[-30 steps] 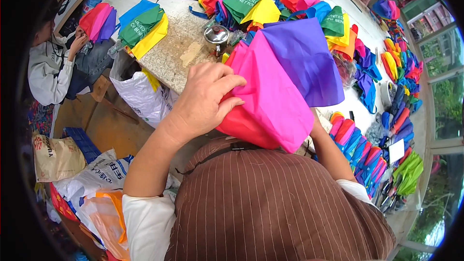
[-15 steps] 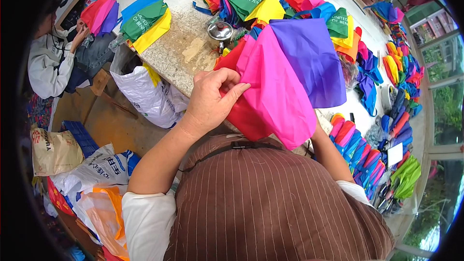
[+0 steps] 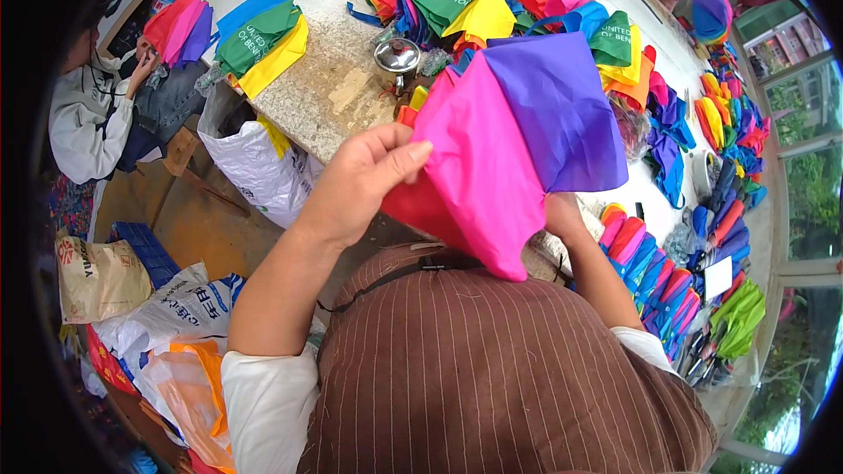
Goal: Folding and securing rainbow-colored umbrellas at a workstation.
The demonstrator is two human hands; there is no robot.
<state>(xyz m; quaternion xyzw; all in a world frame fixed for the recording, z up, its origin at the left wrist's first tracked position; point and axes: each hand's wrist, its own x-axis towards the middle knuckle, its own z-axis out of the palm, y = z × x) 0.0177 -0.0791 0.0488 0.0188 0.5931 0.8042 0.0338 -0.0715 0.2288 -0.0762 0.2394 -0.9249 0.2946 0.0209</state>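
Here, the left hand (image 3: 360, 180) is pinching the edge of a fabric piece (image 3: 500, 149), thumb and fingers closed on its pink panel just above the person's chest. The right hand (image 3: 562, 215) is sitting under the fabric's lower right edge and is mostly hidden by it — only the wrist and the heel of the hand are showing, so I cannot tell how its fingers are set. The fabric is being held up in front of the body, fanning out in panels: red at the lower left, pink in the middle, purple at the upper right. Behind it, a table (image 3: 325, 88) with a worn stone-like top is carrying a small metal pot (image 3: 397, 60), partly behind the fabric's top edge. Farther out, piles of folded coloured fabric are lying on the table — a green, blue and yellow stack (image 3: 259, 39) at the left, a mixed heap (image 3: 465, 4) at the top. A row of rolled bundles (image 3: 654, 276) is running down the right side. A white sack (image 3: 255, 162) is leaning against the table's near edge, and another person in a pale top (image 3: 83, 123) is sitting at the far left.
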